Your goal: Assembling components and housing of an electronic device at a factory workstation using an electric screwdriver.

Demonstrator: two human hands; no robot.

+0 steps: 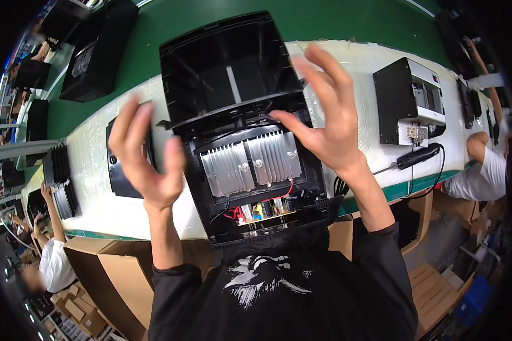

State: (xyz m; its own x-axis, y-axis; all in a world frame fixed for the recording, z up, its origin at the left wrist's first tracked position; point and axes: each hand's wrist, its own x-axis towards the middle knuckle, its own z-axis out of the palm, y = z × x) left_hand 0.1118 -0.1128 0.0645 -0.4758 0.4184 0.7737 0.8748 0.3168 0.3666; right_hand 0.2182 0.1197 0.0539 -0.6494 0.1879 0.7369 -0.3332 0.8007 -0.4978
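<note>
A black plastic housing (202,206) lies open in front of me, its inside facing up. In it sit two silver finned heat sinks (227,170), side by side. Nearer to me is a small circuit board (267,217) with red and black wires. A deep, hollow black cover (222,62) stands at the far side of the housing; whether the two are joined I cannot tell. My left hand (148,162) is raised to the left of the housing, fingers apart and slightly blurred. On the other side hovers my right hand (333,122), spread wide beside the cover's right edge, holding nothing.
A flat black panel (119,170) lies left on the film-covered white table (88,156). Rightward stand a black-and-white boxy machine (409,102) and a corded electric screwdriver (418,156). Cardboard boxes (122,273) are below the near edge. Co-workers sit at both sides.
</note>
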